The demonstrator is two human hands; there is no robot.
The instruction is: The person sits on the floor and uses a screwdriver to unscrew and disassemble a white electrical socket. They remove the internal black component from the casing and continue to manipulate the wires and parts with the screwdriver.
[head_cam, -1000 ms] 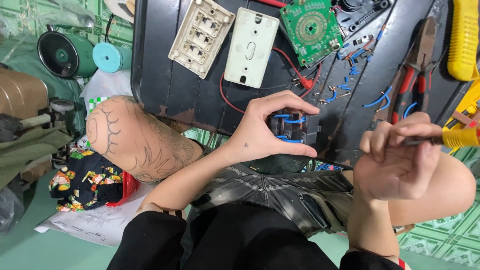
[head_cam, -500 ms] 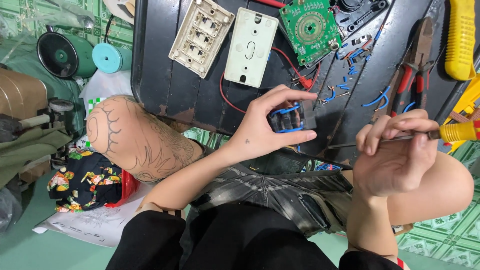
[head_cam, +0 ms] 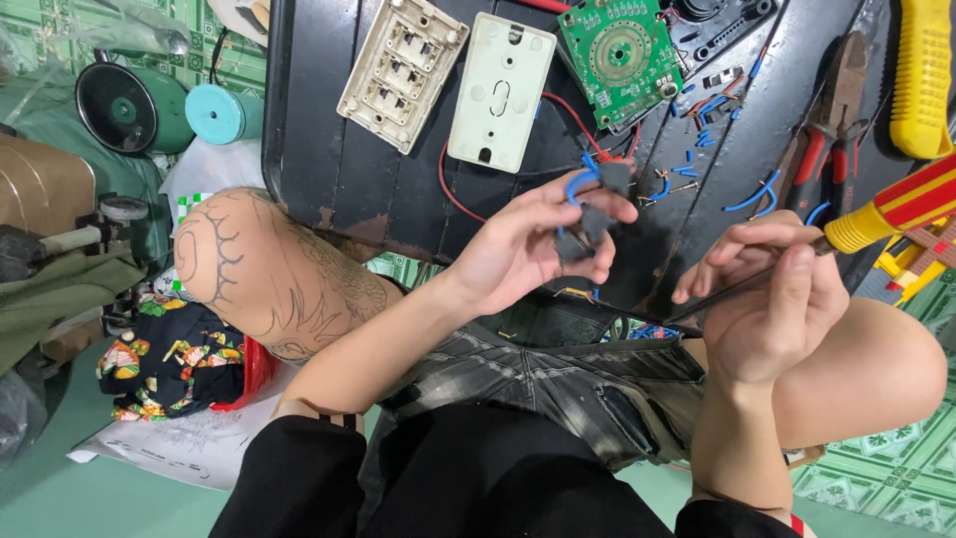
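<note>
Left hand (head_cam: 518, 254) has its fingers pinched around a cluster of small dark switch parts (head_cam: 588, 224) with blue wires looped off them, held up just over the near edge of the black worktop (head_cam: 398, 189). Right hand (head_cam: 772, 299) is clenched on a screwdriver (head_cam: 876, 221) with a yellow and red handle, its shaft pointing toward the parts. Pliers (head_cam: 832, 130) and a green circuit board (head_cam: 619, 55) lie further back.

**Wired parts and screwdriver held over the black board**

A cluster of small dark grey switch parts (head_cam: 590, 221), joined by short blue wires, is held up above the near edge of the black work board. To its right a screwdriver (head_cam: 896, 211) with a yellow-and-red striped handle lies slanted, its thin dark shaft running down-left toward the parts.
</note>
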